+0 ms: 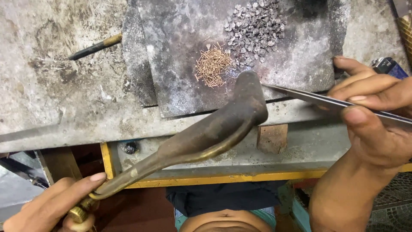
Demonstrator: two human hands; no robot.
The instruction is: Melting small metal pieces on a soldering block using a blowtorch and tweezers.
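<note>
My left hand [51, 206] grips the brass end of a dark, curved metal torch [210, 133] at the lower left; its blunt head points up toward the grey slab [180, 51]. My right hand [373, 116] holds long steel tweezers [300, 95], whose tips reach left to just beside the torch head. On the slab lie a small pile of thin copper-coloured wire bits [211, 65] and a heap of small grey metal pieces [255, 30], both just above the torch head.
The slab rests on a worn grey workbench [64, 86] with a yellow front rail [214, 177]. A dark rod with a brass end [96, 46] lies at the upper left. A blue lighter [388, 66] sits behind my right hand. A small wooden block [272, 138] hangs under the bench edge.
</note>
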